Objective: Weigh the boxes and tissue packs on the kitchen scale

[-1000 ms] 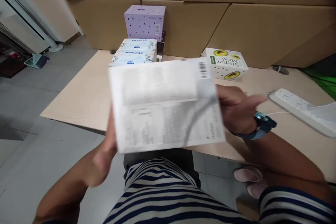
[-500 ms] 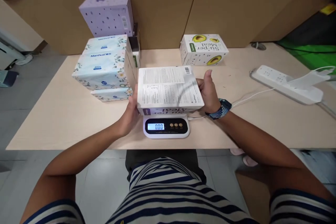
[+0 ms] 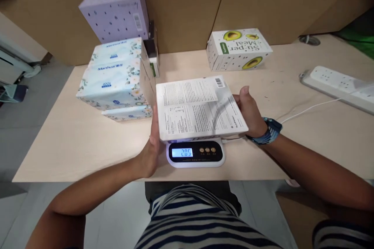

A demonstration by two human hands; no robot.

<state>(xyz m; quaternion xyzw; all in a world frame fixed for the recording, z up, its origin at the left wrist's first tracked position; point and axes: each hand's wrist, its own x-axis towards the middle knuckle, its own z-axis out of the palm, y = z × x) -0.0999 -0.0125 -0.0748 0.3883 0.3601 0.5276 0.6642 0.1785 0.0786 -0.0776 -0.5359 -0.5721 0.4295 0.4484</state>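
A white box (image 3: 198, 109) with printed text and a barcode on its upper face rests on a small white digital scale (image 3: 195, 154) whose lit blue display shows digits. My left hand (image 3: 152, 151) presses flat against the box's left side. My right hand (image 3: 249, 111), with a blue watch on the wrist, clasps the box's right side, thumb up along its edge. The scale stands near the front edge of a light wooden table (image 3: 73, 140).
Stacked floral tissue packs (image 3: 115, 78) and a purple dotted box (image 3: 115, 11) stand at the left rear. An avocado-printed box (image 3: 238, 48) sits behind the scale. A white power strip (image 3: 339, 83) with a cable lies at right. Cardboard cartons (image 3: 263, 0) line the back.
The box came down from in front of my chest onto the scale. The display went from 0.00 to a non-zero reading. Both hands stay on the box's sides.
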